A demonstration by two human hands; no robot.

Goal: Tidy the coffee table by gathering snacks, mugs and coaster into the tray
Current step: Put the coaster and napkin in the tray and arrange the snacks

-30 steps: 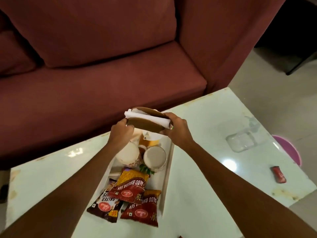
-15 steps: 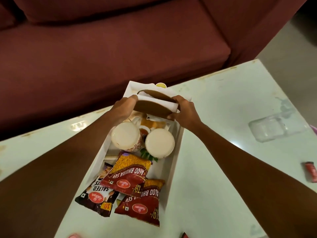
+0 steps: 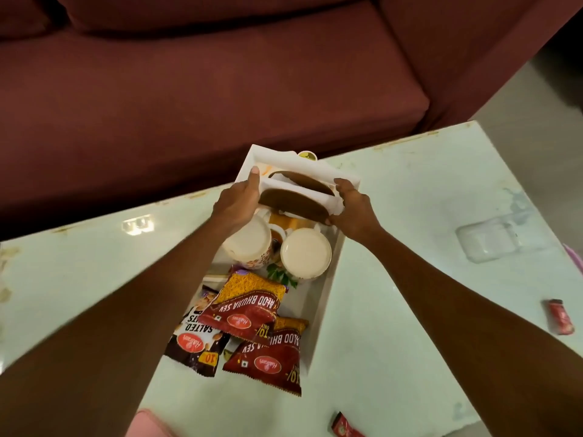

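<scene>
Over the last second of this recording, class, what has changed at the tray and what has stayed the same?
Both hands, left hand and right hand, have carried the brown coasters with the white napkins down from above the tray to its far end, just beyond the mugs. They keep hold; nothing is let go yet. The mugs and snack packets lie as before.

left hand (image 3: 237,205) and right hand (image 3: 354,208) gripping brown coasters (image 3: 291,204) over white tray (image 3: 328,280), two mugs (image 3: 305,253) and snack packets (image 3: 246,307) inside
</scene>
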